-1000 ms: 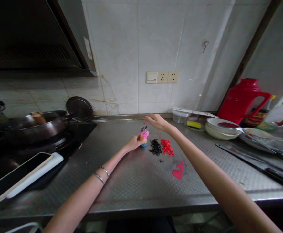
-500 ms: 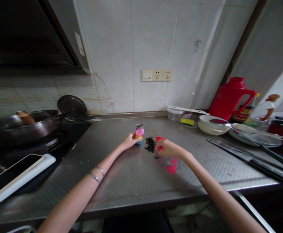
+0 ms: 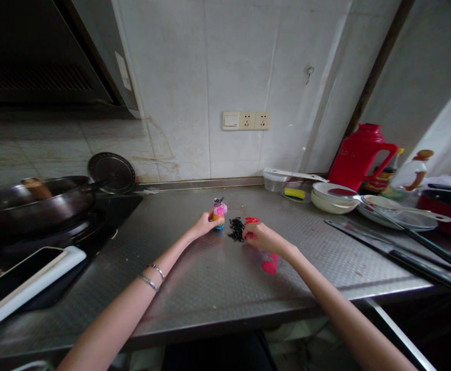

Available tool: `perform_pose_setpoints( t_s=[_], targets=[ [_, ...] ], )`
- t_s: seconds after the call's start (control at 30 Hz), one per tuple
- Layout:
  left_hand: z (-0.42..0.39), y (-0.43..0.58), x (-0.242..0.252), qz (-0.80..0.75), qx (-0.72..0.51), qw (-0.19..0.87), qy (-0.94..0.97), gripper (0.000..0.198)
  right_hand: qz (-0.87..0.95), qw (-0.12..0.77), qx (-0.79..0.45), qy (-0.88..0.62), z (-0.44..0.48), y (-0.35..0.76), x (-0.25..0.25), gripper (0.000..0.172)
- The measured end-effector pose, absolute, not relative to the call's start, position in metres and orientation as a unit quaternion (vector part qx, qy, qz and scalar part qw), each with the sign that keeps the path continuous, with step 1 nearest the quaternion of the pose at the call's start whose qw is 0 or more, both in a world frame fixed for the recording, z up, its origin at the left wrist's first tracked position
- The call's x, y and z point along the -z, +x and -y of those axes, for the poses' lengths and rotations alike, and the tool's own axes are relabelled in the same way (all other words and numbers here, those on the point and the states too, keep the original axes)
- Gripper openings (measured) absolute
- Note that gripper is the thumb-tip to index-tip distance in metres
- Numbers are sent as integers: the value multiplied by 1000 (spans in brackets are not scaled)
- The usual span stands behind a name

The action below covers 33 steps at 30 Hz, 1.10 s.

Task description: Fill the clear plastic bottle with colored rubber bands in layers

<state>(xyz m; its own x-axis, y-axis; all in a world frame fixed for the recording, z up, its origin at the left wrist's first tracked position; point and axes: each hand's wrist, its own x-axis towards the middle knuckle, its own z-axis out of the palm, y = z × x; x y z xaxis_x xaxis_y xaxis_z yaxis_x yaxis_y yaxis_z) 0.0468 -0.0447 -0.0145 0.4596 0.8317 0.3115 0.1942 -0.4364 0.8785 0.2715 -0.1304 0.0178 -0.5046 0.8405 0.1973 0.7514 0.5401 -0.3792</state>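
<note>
Small colourful bottle (image 3: 219,215) upright, gripped by left hand (image 3: 202,225), black bits poking from its mouth. Just right of that grip: black pieces (image 3: 236,229), then red pieces (image 3: 253,220) partly under right hand (image 3: 263,235); can't tell if it pinches any. Risk, probably: bumped bottle tips, spills; sweeping fingers mix piles. Steel counter (image 3: 187,293) gives room nearside of grip; front edge well apart.

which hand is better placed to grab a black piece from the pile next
Probably the right hand: it is beside the black pile, though whether it holds anything is unclear; the left hand grips the small colourful bottle.
</note>
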Motion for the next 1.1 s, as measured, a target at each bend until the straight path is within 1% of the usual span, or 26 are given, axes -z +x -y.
perform_pose_setpoints(
  t_s=[0.07, 0.33, 0.43, 0.6, 0.8, 0.9, 1.1],
  targets=[
    [45, 47, 15, -351, -389, 406, 749, 46, 856, 180, -113, -472, 124, 270, -21, 31],
    [45, 47, 13, -347, -390, 397, 755, 45, 858, 66, -29, -508, 110, 260, -32, 38],
    [45, 47, 13, -341, -392, 394, 758, 45, 851, 41, -37, -522, 105, 258, -34, 33],
    [44, 46, 15, -351, -390, 383, 760, 44, 847, 13, -54, -528, 102, 253, -36, 19],
    [46, 46, 13, -352, -387, 385, 760, 45, 849, 40, -38, -526, 101, 252, -33, 19],
    [46, 47, 13, -359, -385, 386, 758, 46, 849, 68, -59, -521, 97, 257, -32, 19],
    [44, 47, 15, -355, -393, 394, 751, 47, 852, 181, -129, -474, 86, 264, -44, 17]
  ],
)
